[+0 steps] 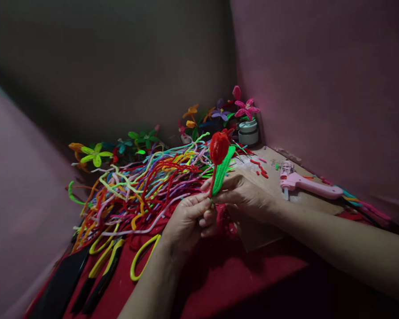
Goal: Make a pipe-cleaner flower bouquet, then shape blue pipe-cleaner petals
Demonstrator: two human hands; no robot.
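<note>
A pipe-cleaner flower with a red bud (218, 148) and a green leaf (223, 170) stands upright between my hands. My left hand (186, 219) is closed around the bottom of its stem. My right hand (244, 195) pinches the stem and the leaf base just above it. Both hands hover over a red cloth (219, 283) that covers the table.
A big heap of coloured pipe cleaners (146, 186) lies to the left. Finished flowers (95, 155) and a pink one (246, 108) stand at the back by the walls. A pink glue gun (306, 184) rests on a board at right. Pliers with yellow handles (103, 270) lie at front left.
</note>
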